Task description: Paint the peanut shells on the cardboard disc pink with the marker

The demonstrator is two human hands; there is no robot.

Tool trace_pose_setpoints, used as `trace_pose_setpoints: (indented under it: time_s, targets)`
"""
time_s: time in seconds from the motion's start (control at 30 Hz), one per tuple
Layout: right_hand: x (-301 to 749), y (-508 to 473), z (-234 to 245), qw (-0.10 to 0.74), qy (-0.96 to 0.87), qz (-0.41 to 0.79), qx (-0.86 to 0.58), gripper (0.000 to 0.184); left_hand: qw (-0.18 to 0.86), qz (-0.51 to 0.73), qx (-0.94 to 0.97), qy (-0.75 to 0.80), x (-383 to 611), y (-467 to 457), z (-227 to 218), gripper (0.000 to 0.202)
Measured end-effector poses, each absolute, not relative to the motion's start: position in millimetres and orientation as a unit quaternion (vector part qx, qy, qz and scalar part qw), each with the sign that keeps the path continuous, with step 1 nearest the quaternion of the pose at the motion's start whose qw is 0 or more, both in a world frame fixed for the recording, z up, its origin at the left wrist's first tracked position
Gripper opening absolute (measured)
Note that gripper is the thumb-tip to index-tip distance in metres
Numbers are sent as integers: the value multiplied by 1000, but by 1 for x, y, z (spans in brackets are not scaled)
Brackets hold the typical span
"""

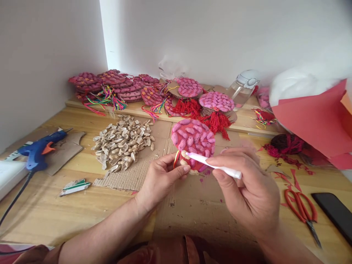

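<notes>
My left hand [162, 176] pinches the lower left edge of a round red disc [182, 142] covered in peanut shells. Most of its shells are coloured pink, while a few along the lower left edge keep their bare tan colour. A yellow and red cord loop shows by my left fingers. Between the thumb and fingers of my right hand [247, 187] is a white marker pen [224, 169], its pink tip at a tan shell near the disc's left edge. Left of the disc lies a pile of peanut shells [123, 143] on cardboard.
A blue glue gun [41, 148] rests at the left. Finished-looking pink discs [217, 101] with tassels line the back ledge beside a water bottle [243, 88]. Red-handled scissors [301, 209], a black phone [334, 212], dark red yarn [287, 143] and red paper [313, 113] are at the right.
</notes>
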State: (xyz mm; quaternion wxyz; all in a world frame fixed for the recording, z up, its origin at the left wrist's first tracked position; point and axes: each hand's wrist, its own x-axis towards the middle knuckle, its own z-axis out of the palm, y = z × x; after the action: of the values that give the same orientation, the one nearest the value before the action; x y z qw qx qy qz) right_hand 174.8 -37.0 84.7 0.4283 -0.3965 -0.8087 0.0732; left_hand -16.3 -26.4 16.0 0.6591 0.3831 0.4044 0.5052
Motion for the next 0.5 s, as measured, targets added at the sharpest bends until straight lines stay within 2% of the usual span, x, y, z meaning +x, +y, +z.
trace_pose_setpoints:
  time_s: [0.5]
  targets:
    - [180, -32, 78, 422, -810, 67, -401, 23, 673, 498, 344, 426, -16, -25, 13, 25]
